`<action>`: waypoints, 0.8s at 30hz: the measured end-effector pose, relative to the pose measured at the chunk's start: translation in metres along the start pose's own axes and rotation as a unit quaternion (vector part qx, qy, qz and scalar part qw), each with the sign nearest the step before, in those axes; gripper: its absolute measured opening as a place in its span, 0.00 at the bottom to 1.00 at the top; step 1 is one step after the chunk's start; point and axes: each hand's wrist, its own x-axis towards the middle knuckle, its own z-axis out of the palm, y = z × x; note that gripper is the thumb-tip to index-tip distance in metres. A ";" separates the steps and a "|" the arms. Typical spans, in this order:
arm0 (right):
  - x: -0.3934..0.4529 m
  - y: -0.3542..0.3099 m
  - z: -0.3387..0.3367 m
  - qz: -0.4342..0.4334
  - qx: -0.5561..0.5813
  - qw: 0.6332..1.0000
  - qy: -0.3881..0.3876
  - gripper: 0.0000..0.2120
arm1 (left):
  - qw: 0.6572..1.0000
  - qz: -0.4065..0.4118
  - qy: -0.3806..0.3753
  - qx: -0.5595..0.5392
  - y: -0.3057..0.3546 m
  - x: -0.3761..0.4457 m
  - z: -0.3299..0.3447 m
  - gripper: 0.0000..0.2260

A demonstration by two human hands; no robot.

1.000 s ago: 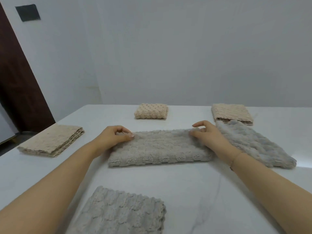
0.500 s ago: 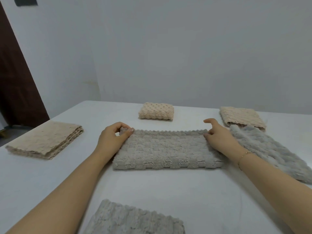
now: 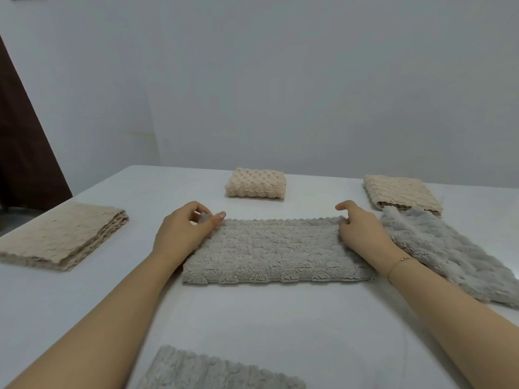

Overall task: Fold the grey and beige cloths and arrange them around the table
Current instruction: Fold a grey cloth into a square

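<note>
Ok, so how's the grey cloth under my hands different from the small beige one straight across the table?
The grey cloth is a wide, flat rectangle; the small beige cloth is a compact, thicker bundle. The grey one is gripped at its far corners by the left hand and right hand; the beige one lies untouched, farther back. The grey pile looks shaggy, the beige bumpy. Both rest on the white table.

A plain, bare room, more a staged workspace than a home: blank white walls (image 3: 309, 80), a dark wooden door (image 3: 25, 153) at left, one white table (image 3: 280, 318).
</note>
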 end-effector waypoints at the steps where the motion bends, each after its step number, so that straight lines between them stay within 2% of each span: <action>1: -0.001 -0.001 0.000 -0.003 -0.005 1.000 -0.002 0.18 | 1.000 -0.008 -0.003 -0.024 0.001 0.000 -0.001 0.12; 6: -0.003 -0.003 -0.002 -0.014 -0.025 1.000 0.000 0.19 | 0.997 -0.023 -0.011 -0.077 0.000 -0.003 -0.003 0.09; 8: -0.009 -0.009 -0.004 -0.034 -0.096 0.994 0.025 0.19 | 0.995 -0.023 0.002 -0.097 0.003 -0.004 -0.003 0.09; 10: -0.014 -0.016 -0.006 -0.070 -0.186 0.978 0.069 0.19 | 0.999 0.010 0.030 -0.039 0.008 -0.006 -0.003 0.12; 12: -0.020 -0.025 -0.006 -0.127 -0.224 0.961 0.097 0.21 | 0.990 0.090 0.040 0.099 0.021 -0.010 -0.002 0.14; 13: -0.023 -0.030 -0.004 -0.165 -0.214 0.959 0.087 0.22 | 0.980 0.131 0.026 0.148 0.031 -0.013 0.000 0.14; 15: -0.030 -0.037 0.004 -0.234 -0.193 0.953 0.003 0.26 | 0.961 0.177 -0.064 0.205 0.052 -0.021 0.011 0.15; 17: -0.035 -0.038 0.018 -0.270 -0.205 0.937 -0.083 0.34 | 0.932 0.160 -0.196 0.261 0.061 -0.030 0.028 0.21; 19: -0.035 -0.031 0.026 -0.230 -0.193 0.943 -0.143 0.30 | 0.895 0.126 -0.286 0.318 0.055 -0.037 0.043 0.25; 21: -0.033 -0.026 0.025 -0.192 -0.175 0.952 -0.163 0.28 | 0.885 0.128 -0.290 0.341 0.045 -0.039 0.047 0.25; 24: -0.032 -0.020 0.021 -0.160 -0.165 0.960 -0.163 0.30 | 0.891 0.148 -0.265 0.338 0.037 -0.037 0.045 0.25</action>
